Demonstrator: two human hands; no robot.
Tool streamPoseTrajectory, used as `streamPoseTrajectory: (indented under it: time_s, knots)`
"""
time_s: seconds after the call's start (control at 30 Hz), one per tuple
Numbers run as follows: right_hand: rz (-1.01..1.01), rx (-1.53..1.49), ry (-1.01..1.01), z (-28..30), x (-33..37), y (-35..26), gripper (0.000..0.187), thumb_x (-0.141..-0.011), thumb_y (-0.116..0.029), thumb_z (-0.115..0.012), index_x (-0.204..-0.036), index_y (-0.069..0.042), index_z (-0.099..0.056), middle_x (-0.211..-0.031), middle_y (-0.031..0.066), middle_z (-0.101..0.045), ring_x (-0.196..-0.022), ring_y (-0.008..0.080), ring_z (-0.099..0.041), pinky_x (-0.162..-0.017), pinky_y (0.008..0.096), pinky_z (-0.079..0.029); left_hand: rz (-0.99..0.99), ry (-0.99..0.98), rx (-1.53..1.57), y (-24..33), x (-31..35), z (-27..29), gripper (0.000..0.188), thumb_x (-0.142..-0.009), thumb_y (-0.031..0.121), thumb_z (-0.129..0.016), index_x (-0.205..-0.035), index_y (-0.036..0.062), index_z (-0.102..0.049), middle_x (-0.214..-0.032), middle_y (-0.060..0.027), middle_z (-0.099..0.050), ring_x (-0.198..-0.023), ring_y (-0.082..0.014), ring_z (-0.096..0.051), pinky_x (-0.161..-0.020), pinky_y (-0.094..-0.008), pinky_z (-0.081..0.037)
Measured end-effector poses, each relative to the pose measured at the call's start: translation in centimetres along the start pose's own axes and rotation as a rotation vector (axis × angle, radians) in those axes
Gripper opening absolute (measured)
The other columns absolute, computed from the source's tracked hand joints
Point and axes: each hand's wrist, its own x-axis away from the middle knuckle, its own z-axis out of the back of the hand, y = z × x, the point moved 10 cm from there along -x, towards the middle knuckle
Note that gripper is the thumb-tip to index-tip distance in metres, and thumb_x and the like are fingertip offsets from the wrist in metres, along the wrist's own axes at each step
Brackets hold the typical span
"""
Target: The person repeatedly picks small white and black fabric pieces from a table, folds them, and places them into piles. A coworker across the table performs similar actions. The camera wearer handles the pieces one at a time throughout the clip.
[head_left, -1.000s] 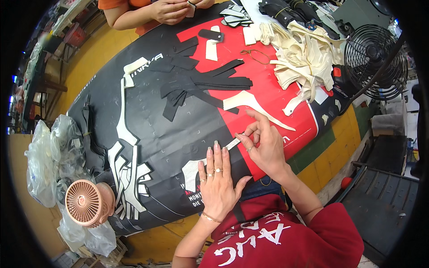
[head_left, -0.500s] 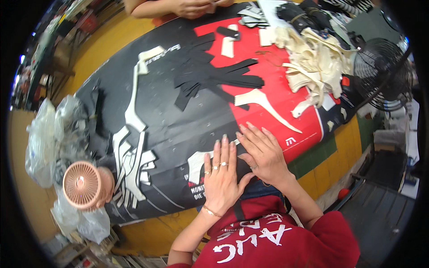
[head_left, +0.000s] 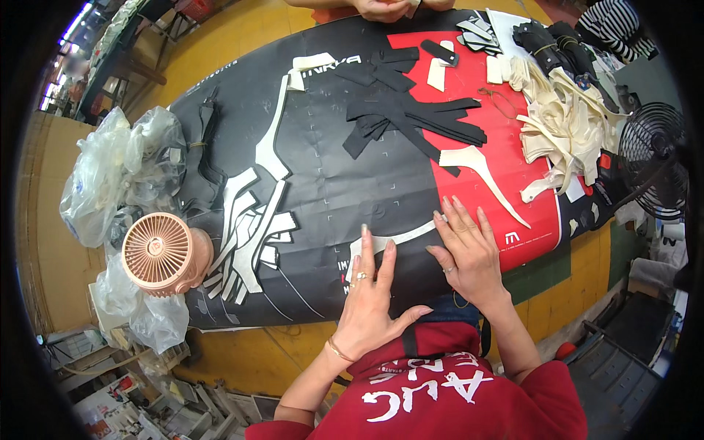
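Note:
A slim cream fabric piece (head_left: 412,233), wide at its left end, lies flat near the table's close edge. My left hand (head_left: 369,297) rests over its wide end, fingers stretched out and thumb apart. On its narrow right end lies my right hand (head_left: 471,258), palm down with the fingers spread. Parts of the piece are hidden under both hands. A similar cream piece (head_left: 475,163) lies just beyond my right hand. Farther off, black fabric strips (head_left: 418,125) are fanned out in a loose pile.
To the left are stacked white cut pieces (head_left: 253,238), a pink fan (head_left: 163,253) and clear plastic bags (head_left: 121,176). A cream fabric heap (head_left: 565,136) and a black fan (head_left: 653,161) stand at right. Another person's hands (head_left: 396,9) show at the far edge.
My hands have spread apart along the cream piece, showing more of its middle. The whole view has shifted, so the table appears farther right.

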Motion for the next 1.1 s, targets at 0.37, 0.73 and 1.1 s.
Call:
streamPoseTrajectory:
  time_s: [0.37,0.73,1.1]
  knots:
    - [0.364,-0.12,-0.117,-4.0,-3.1,-9.1,0.048,-0.095,-0.042,-0.059,-0.138,-0.019,-0.06,-0.156,0.0184,-0.039,-0.147,0.0322,-0.035,-0.116,0.0527,-0.029,0.149,0.169,-0.463,-3.4,3.8,2.1,0.079,-0.089,0.039,-0.069,-0.149,-0.0026,-0.039,-0.156,-0.0208,-0.039,-0.149,-0.0368,-0.03,-0.12,-0.0582,0.005]
    - [0.306,-0.11,-0.229,-6.6,-3.9,-10.1,0.05,-0.099,-0.047,-0.051,-0.141,-0.021,-0.058,-0.159,0.0129,-0.035,-0.148,0.0344,-0.029,-0.116,0.0577,-0.027,0.41,0.06,-0.506,-6.4,5.6,3.1,0.076,-0.092,0.044,-0.063,-0.152,0.0032,-0.039,-0.16,-0.0159,-0.035,-0.152,-0.0345,-0.024,-0.117,-0.0635,0.008]
    - [0.392,-0.207,-0.19,-5.8,-3.0,-10.4,0.05,-0.098,-0.049,-0.053,-0.14,-0.022,-0.058,-0.156,0.0188,-0.037,-0.148,0.034,-0.03,-0.116,0.06,-0.023,0.308,0.386,-0.567,-5.1,4.8,7.7,0.061,-0.088,0.029,-0.072,-0.138,0.0012,-0.054,-0.152,-0.026,-0.04,-0.143,-0.0423,-0.034,-0.118,-0.0554,-0.019]
